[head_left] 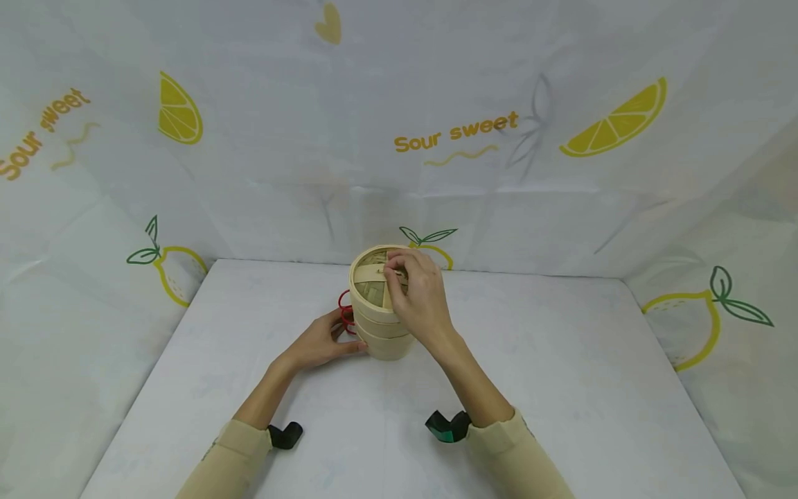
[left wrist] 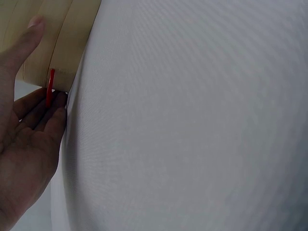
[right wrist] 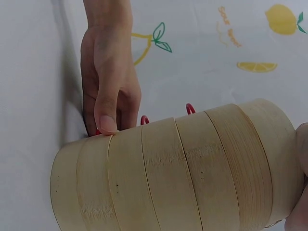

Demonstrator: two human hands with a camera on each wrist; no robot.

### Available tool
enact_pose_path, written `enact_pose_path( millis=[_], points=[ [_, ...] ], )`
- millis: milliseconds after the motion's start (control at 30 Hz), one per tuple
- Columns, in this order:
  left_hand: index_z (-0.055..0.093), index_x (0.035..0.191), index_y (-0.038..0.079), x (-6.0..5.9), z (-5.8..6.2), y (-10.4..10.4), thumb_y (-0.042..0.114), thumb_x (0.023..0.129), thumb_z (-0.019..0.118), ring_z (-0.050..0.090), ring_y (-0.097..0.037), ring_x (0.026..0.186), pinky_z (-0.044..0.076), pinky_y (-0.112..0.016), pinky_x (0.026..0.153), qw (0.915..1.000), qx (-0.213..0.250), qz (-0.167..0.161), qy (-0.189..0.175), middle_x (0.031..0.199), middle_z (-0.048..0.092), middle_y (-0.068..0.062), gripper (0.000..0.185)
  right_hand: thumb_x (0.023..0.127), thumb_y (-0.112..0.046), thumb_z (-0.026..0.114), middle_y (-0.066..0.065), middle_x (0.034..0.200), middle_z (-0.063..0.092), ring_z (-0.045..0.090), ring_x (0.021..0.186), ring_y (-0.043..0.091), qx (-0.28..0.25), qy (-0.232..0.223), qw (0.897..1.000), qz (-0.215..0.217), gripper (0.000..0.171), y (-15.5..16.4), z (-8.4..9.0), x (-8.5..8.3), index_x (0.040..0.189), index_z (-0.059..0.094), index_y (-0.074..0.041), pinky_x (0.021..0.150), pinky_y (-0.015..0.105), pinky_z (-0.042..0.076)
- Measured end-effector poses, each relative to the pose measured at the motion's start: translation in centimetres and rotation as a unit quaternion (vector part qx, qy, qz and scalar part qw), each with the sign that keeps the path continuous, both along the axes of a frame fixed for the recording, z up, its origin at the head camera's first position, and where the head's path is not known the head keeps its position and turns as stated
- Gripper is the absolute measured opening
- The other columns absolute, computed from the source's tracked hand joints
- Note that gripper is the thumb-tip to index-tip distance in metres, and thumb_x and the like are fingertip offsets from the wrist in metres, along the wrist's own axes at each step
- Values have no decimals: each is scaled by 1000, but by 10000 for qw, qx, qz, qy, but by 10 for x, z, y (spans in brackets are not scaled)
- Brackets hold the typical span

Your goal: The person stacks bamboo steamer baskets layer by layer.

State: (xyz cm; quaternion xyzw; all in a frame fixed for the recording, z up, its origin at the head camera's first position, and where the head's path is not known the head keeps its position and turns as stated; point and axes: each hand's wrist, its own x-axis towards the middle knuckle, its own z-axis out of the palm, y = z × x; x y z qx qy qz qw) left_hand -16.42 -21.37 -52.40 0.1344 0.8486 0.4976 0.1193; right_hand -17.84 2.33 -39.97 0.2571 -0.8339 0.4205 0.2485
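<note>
A tall round stack of bamboo steamers (head_left: 385, 341) stands upright on the white table, capped by a woven lid (head_left: 369, 274). My right hand (head_left: 424, 294) reaches over the top and pinches the strip at the middle of the lid. Low on the stack's left side, my left hand (head_left: 321, 343) holds it, thumb on the near wall and fingers curved behind. Red loops (right wrist: 191, 109) stick out from that side, one close by the left fingers. In the right wrist view, the steamer tiers (right wrist: 159, 163) sit flush against each other, and only part of the right hand shows at the edge.
The white table (head_left: 561, 360) extends to both sides of the stack. A pale backdrop (head_left: 280, 138) printed with lemons and lettering rises behind the table's far edge. Black straps (head_left: 450, 426) stick out near both sleeve cuffs.
</note>
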Motion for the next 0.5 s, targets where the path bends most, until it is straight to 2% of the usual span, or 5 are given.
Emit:
enact_pose_path(
  millis=[500],
  points=[
    [51,157,4,-2,-1,3,37,90,91,52,-34,155,43,-50,132,9999,-69,-6,-76,161,58,-14,86,104,-8,71,19,125,77,68,124,39,78,-51,9999,-67,12,2,2,2,103,74,4,116,62,50]
  ],
)
